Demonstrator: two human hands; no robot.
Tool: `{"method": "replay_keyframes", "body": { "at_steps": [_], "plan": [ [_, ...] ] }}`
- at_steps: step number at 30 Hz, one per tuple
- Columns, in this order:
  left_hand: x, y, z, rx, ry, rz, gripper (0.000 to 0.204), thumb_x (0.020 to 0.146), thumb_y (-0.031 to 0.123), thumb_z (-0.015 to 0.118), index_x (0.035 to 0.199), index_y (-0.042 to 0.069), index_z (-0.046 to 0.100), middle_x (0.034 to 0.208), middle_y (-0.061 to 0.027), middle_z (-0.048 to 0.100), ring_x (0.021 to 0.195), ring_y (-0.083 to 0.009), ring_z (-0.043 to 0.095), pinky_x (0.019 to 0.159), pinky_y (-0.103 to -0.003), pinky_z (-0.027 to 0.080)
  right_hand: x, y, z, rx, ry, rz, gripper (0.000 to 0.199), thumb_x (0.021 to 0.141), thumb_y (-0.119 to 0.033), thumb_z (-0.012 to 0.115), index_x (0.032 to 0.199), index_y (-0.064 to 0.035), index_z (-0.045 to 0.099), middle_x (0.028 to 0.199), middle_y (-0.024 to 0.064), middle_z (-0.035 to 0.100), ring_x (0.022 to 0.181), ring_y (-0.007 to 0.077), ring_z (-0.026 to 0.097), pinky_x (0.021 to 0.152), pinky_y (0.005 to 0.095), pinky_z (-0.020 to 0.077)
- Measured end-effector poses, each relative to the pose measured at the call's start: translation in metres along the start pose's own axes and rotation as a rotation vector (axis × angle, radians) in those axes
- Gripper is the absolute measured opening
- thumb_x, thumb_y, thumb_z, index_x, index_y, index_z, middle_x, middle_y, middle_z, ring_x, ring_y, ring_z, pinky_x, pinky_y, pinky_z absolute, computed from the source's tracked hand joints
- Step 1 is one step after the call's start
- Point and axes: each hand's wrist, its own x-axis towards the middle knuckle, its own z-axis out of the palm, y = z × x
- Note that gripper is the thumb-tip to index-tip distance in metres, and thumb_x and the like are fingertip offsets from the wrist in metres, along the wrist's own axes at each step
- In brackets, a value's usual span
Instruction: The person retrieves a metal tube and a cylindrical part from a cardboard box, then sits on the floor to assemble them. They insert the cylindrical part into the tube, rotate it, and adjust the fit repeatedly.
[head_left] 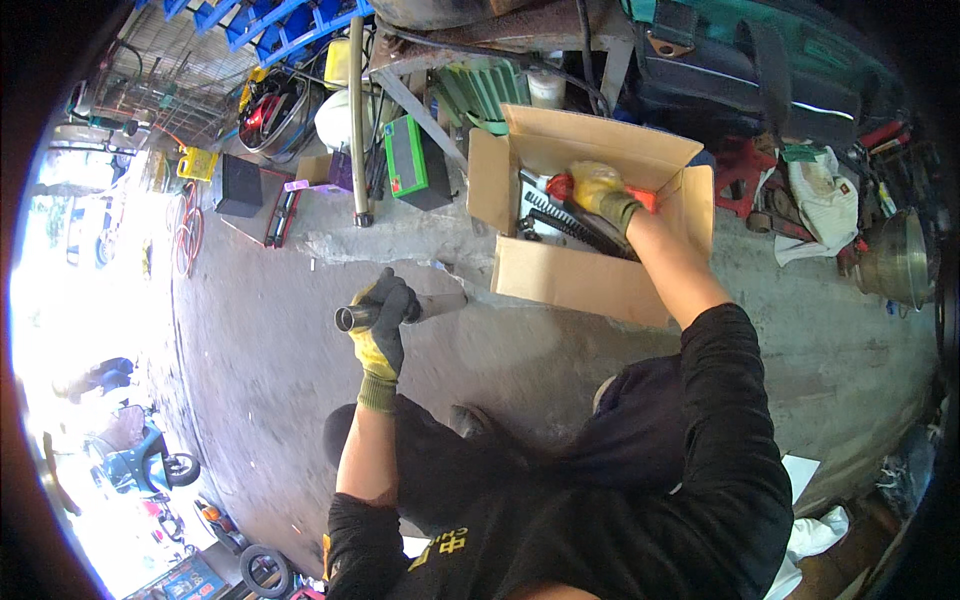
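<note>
Gripping pipe [400, 311]; reaching, seemingly, inside box [580, 280]

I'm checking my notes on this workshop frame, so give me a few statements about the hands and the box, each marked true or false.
1. The left hand grips a metal tube. True.
2. The right hand rests on the floor. False: it reaches into the cardboard box.
3. Both hands wear gloves. True.
4. The box is closed. False: its flaps stand open, with dark parts inside.
5. A green battery stands left of the box. True.
</note>
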Motion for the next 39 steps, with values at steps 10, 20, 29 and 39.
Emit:
{"method": "replay_keyframes", "body": {
  "at_steps": [10, 20, 29, 39],
  "plan": [
    [0.004, 0.029, 0.016, 0.043, 0.129, -0.005, 0.021, 0.098, 0.017, 0.074, 0.111, 0.001, 0.073, 0.093, -0.0001, 0.070, 0.080, -0.0100, 0.063, 0.071, -0.027, 0.052, -0.039, -0.040, -0.048, 0.233, 0.069, -0.108, 0.048, 0.103, -0.039, 0.057, 0.130, 0.0003, 0.063, 0.130, 0.0236, 0.069, 0.120, 0.0402, 0.068, 0.103, 0.0488, 0.0521],
    [-0.011, -0.040, 0.019, 0.290, -0.167, 0.162, 0.073, 0.099, 0.028, 0.070, 0.162, 0.012, 0.035, 0.161, -0.0146, 0.043, 0.150, -0.0306, 0.039, 0.125, -0.045, 0.030, -0.057, -0.339, -0.127, -0.090, -0.432, -0.934, 0.026, 0.095, -0.026, 0.061, 0.108, -0.0048, 0.069, 0.111, 0.0193, 0.072, 0.106, 0.0391, 0.070, 0.093, 0.0487, 0.0544],
    [-0.010, -0.104, 0.034, 0.380, -0.181, 0.233, 0.071, 0.099, 0.035, 0.066, 0.160, 0.013, 0.038, 0.161, -0.0149, 0.042, 0.151, -0.0339, 0.037, 0.124, -0.048, 0.030, -0.084, -0.376, -0.094, -0.109, -0.400, -0.698, 0.028, 0.093, -0.030, 0.061, 0.104, -0.0046, 0.067, 0.101, 0.0209, 0.072, 0.098, 0.0398, 0.072, 0.088, 0.0490, 0.0557],
    [-0.013, -0.169, 0.000, 0.371, -0.242, 0.194, 0.069, 0.099, 0.043, 0.062, 0.158, 0.014, 0.043, 0.162, -0.0152, 0.041, 0.151, -0.0376, 0.034, 0.123, -0.052, 0.028, -0.065, -0.370, -0.019, -0.062, -0.404, -0.591, 0.040, 0.096, -0.043, 0.061, 0.112, -0.0063, 0.066, 0.109, 0.0172, 0.068, 0.107, 0.0391, 0.067, 0.092, 0.0526, 0.0519]
  ]
}}
